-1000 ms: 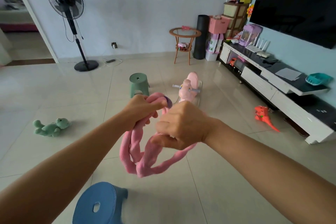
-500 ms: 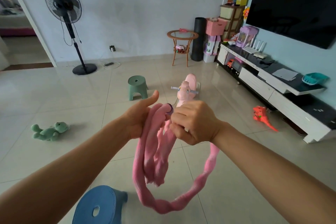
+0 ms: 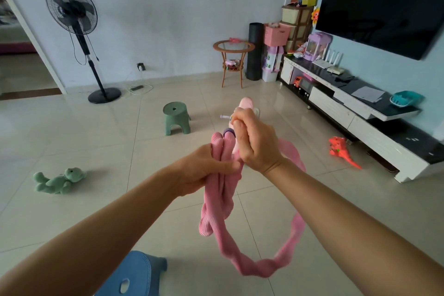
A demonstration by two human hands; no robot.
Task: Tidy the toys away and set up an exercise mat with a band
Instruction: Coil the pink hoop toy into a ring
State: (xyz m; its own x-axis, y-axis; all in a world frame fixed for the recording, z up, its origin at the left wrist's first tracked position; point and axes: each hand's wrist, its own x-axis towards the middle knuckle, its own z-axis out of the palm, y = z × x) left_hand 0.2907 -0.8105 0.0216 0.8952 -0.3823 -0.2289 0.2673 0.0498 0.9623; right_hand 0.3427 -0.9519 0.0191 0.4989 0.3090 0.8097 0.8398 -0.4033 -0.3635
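Note:
A pink ribbed fabric band (image 3: 219, 202) hangs in loops in front of me, and both hands hold it at chest height. My left hand (image 3: 199, 170) grips the bunched upper strands. My right hand (image 3: 255, 144) pinches the band's top end just above, beside a purple ring (image 3: 228, 131). One long loop sags down toward the floor. On the tiles lie a green plush toy (image 3: 58, 180) at the left and an orange dinosaur (image 3: 342, 151) at the right. A pink ride-on toy (image 3: 245, 104) stands mostly hidden behind my right hand.
A green stool (image 3: 176, 120) stands mid-floor and a blue stool (image 3: 134, 274) sits right below me. A standing fan (image 3: 79, 38) is by the back wall, a round side table (image 3: 233, 60) and a black roll (image 3: 255, 50) near the corner, a TV console (image 3: 360, 113) along the right wall.
The band has been unwound from a tight bundle, so one loop now hangs much lower. My right hand has risen above the left, which has closed its thumb over the strands.

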